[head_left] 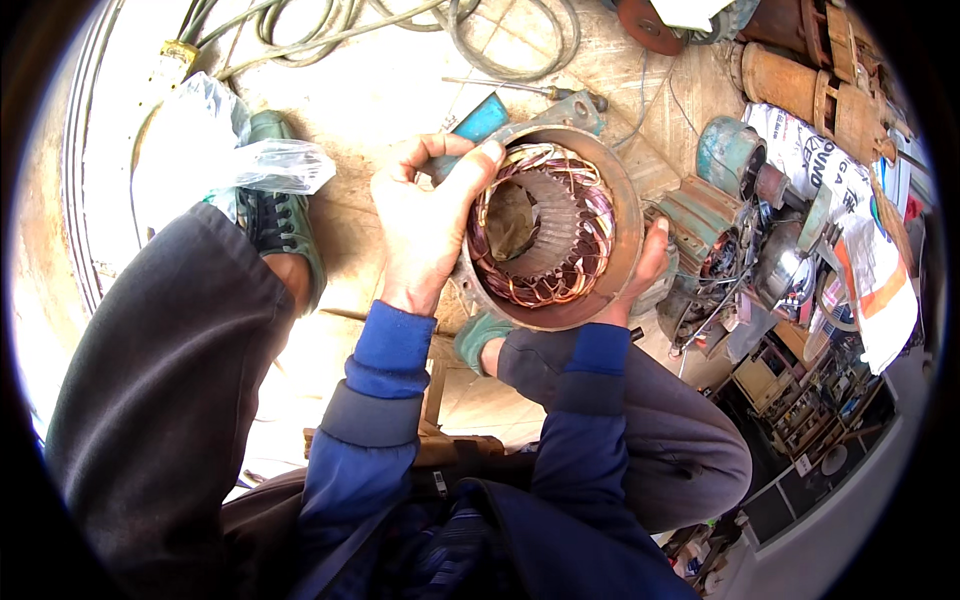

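Between my two hands is a motor stator (550, 235), a round metal housing with copper windings (597, 215) laced around its slotted core. Its open end faces up toward me, above the floor and in front of my knees. My left hand (428, 220) grips the left rim, with the thumb on top of the edge and the fingers behind it. On the right side, my right hand (645, 275) holds the housing from beneath, and only part of its fingers shows past the rim. A blue flat piece (482, 118) shows just behind the housing.
A screwdriver-like tool (560, 93) and a coiled hose (500, 60) lie on the tiled floor beyond. To the right are motor housings (700, 220), a teal cylinder (730, 155) and white sacks (800, 150). A clear plastic bag (280, 166) hangs over my left shoe (285, 225).
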Available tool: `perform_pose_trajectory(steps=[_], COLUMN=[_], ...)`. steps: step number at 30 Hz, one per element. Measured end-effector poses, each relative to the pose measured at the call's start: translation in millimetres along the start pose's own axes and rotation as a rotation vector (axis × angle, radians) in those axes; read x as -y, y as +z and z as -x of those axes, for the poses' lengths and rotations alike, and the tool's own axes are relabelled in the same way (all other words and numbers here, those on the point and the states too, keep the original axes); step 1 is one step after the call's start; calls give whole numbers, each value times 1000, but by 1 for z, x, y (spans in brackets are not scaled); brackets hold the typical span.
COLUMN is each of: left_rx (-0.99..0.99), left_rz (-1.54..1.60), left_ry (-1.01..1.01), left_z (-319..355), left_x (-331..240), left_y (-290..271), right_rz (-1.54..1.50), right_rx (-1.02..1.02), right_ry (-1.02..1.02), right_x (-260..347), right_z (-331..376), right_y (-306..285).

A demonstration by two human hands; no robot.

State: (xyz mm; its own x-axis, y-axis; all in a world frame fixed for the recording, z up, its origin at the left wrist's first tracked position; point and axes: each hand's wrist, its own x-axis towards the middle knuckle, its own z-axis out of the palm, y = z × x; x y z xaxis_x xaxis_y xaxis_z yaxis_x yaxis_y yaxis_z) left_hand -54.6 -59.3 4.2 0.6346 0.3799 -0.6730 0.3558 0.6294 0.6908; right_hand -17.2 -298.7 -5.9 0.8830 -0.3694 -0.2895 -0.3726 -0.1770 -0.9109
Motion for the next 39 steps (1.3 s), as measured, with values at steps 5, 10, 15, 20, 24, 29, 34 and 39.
perform_pose_trajectory(steps=[5, 10, 15, 20, 24, 29, 34, 39], left_rx=[-48, -76, -52, -37, -9, -19, -16, -18], left_rz=[-77, -134, -155, -14, 79, 87, 102, 128], left_ry=[89, 136, 113, -6, 11, -47, -77, -92], left_z=[-7, -15, -17, -17, -27, -39, -40, -39], left_x=[2, 7, 8, -10, -15, -13, -16, -20], left_y=[11, 11, 9, 11, 4, 0, -1, -1], right_rz=[-104, -104, -96, -89, 14, 77, 48, -32], right_rx=[-5, -69, -58, -89, -39, -111, -159, -171], right_ry=[51, -5, -15, -23, -95, -113, -61, -24], right_x=[-7, -5, 0, 3, 18, 32, 36, 33], right_z=[-7, -9, -7, -9, -4, 3, 9, 5], right_y=[-1, 9, 11, 16, 27, 43, 53, 51])
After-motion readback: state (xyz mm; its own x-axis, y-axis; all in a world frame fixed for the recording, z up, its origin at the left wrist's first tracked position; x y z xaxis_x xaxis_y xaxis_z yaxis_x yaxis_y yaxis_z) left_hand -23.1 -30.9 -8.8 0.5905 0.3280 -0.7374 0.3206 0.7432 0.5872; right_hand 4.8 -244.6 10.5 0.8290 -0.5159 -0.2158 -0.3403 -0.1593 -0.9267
